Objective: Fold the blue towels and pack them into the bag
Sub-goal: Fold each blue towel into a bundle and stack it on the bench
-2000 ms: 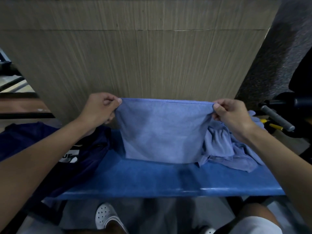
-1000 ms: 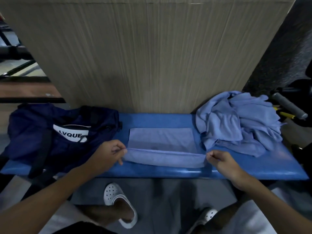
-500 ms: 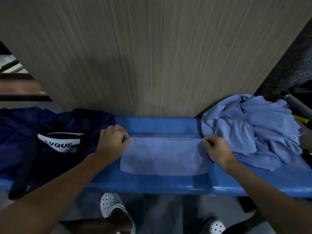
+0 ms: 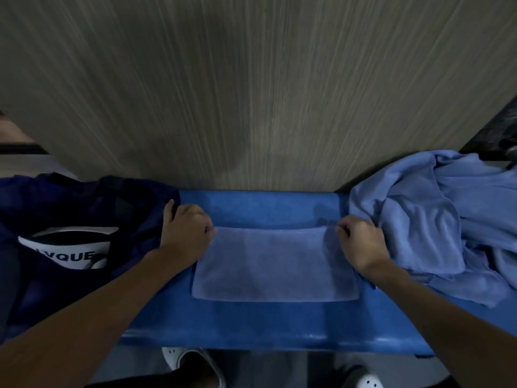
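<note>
- towel (image 4: 275, 264) folded flat on blue tabletop (image 4: 265, 323);
- L hand (image 4: 186, 232) pinches towel's far-left corner; R hand (image 4: 362, 242) pinches far-right corner;
- bag (image 4: 84, 219) left of towel; towel pile (image 4: 433, 219) right of it

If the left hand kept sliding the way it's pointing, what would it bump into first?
The left hand, pinching the far corner of the folded towel, points forward and slightly right. Beyond it lies only a bare strip of blue bench, so it would probably meet the wood-grain wall first; depth is unclear.
</note>
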Available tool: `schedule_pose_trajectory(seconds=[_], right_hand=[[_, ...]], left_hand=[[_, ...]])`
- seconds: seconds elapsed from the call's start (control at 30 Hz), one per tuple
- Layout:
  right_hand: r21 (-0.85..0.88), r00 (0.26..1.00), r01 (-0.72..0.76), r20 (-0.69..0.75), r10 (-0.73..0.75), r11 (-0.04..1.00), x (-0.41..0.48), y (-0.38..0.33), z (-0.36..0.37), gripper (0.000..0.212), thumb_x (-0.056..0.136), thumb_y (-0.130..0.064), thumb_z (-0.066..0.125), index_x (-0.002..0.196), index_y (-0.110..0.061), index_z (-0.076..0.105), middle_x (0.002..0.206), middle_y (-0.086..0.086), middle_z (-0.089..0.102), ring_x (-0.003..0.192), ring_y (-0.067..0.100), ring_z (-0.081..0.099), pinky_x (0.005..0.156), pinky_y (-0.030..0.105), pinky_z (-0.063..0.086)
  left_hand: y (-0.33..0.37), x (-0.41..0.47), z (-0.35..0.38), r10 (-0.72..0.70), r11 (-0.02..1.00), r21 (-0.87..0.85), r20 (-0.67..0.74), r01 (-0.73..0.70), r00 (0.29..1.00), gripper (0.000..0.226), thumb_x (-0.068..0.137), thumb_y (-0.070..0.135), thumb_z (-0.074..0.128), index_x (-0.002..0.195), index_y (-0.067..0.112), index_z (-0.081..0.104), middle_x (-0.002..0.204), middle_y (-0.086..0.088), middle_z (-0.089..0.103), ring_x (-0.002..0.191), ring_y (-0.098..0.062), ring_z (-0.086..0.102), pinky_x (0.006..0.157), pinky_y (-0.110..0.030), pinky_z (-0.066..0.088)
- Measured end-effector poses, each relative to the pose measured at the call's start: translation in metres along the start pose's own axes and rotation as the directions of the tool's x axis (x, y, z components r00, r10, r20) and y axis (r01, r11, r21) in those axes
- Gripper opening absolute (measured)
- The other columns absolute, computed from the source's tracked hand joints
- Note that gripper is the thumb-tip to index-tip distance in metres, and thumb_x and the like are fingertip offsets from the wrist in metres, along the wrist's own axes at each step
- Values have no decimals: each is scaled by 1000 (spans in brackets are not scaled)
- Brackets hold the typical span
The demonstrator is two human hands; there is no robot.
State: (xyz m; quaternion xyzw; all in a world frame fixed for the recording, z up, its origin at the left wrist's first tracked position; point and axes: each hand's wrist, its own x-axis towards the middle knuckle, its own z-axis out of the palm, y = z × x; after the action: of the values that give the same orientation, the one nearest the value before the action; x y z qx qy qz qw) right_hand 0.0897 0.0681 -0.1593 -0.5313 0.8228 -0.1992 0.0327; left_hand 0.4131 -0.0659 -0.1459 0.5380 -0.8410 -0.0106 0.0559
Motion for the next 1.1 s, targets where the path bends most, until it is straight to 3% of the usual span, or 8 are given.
schedule_pose_trajectory(seconds=[0.17,0.27,0.37,0.47,0.57,0.73,0.87,1.1], right_hand=[[-154,999,-29,-26,25,988,1,4,12,18,95,-27,50,91,-18,65,92,6,67,92,31,57,73,38,33],[-260,999,-31,-49,19,965,-3,-1,13,21,94,-25,49,102,-11,63,103,12,63,98,34,53,80,43,36],[-254,983,142,-80,-167,957,-20,-17,12,38,94,-29,41,120,-6,57,122,15,58,109,35,53,89,47,38],[-203,915,404,84,-395,892,-53,-38,28,51,99,-40,29,138,-14,48,144,9,48,134,27,44,106,44,29],[-248,901,413,254,-352,876,-65,-37,45,60,101,-51,11,147,-23,37,154,5,35,143,24,31,113,47,17],[-281,921,328,306,-240,902,-61,-19,45,67,97,-62,1,151,-32,28,159,4,24,147,27,19,115,50,9],[-247,949,236,265,-169,940,-56,-13,47,73,81,-70,-22,148,-42,-9,161,-6,-11,145,14,-17,119,47,-5],[-238,940,235,300,-159,942,-47,-13,43,71,81,-69,-16,148,-45,-12,161,-7,-16,147,16,-18,120,46,-6]], left_hand=[[3,-1,1,-5,989,148,75,-6,997,24,95,36,47,92,25,68,104,8,58,117,-15,42,118,-54,-6],[6,-7,0,65,956,282,44,-75,997,30,93,34,56,119,21,62,120,3,58,127,-22,41,117,-59,-2],[22,-25,6,283,957,121,-196,-263,939,41,87,15,62,128,11,60,131,-7,60,131,-29,47,116,-54,20],[53,-53,22,464,886,27,-90,-463,881,48,96,30,38,140,16,51,149,-5,46,141,-26,37,115,-46,27],[55,-56,41,382,924,-1,60,-383,922,56,98,46,24,148,26,39,157,0,33,147,-23,24,118,-48,19],[35,-51,59,311,948,39,84,-315,947,58,98,53,16,152,36,25,161,3,20,150,-23,14,118,-45,7],[36,-48,59,291,955,25,75,-294,954,58,98,55,17,153,36,22,162,1,17,150,-25,12,119,-45,8],[41,-40,56,279,959,13,104,-282,955,61,96,57,14,154,37,20,163,0,13,151,-24,6,121,-48,10]])
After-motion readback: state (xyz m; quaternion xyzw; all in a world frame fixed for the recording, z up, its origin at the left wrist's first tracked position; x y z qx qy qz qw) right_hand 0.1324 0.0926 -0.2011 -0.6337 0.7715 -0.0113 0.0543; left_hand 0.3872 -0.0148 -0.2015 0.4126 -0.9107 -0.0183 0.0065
